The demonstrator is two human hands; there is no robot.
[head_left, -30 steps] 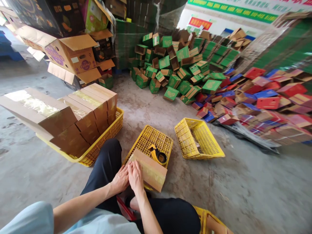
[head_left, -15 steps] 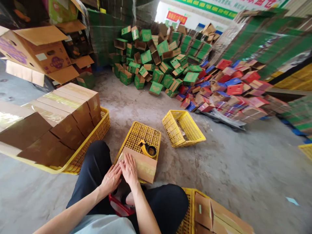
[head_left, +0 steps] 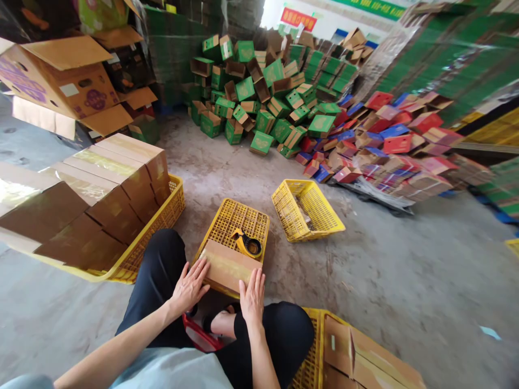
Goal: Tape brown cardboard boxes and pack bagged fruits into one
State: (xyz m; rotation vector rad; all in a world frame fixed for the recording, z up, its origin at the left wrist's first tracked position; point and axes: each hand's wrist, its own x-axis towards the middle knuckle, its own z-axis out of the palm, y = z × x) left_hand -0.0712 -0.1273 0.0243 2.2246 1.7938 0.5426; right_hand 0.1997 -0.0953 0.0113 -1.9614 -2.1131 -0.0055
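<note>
A brown cardboard box (head_left: 232, 266) with clear tape along its top lies on an upturned yellow plastic crate (head_left: 227, 219) in front of me. My left hand (head_left: 190, 283) rests at the box's left end, fingers stretched out. At the right end, my right hand (head_left: 252, 294) lies with its fingers extended over the edge. Neither hand is wrapped round the box. Just beyond the box, a yellow tape dispenser (head_left: 246, 243) sits on the crate.
To my left, a large yellow crate (head_left: 174, 201) holds several taped boxes. Another crate (head_left: 312, 319) with cartons stands at my lower right. A small yellow basket (head_left: 308, 210) is ahead. Farther back lie heaps of green boxes (head_left: 261, 142) and red and blue boxes (head_left: 397, 144).
My right hand has moved from the box's left part to its right end. My left hand stays near the left end. The view has shifted slightly.
</note>
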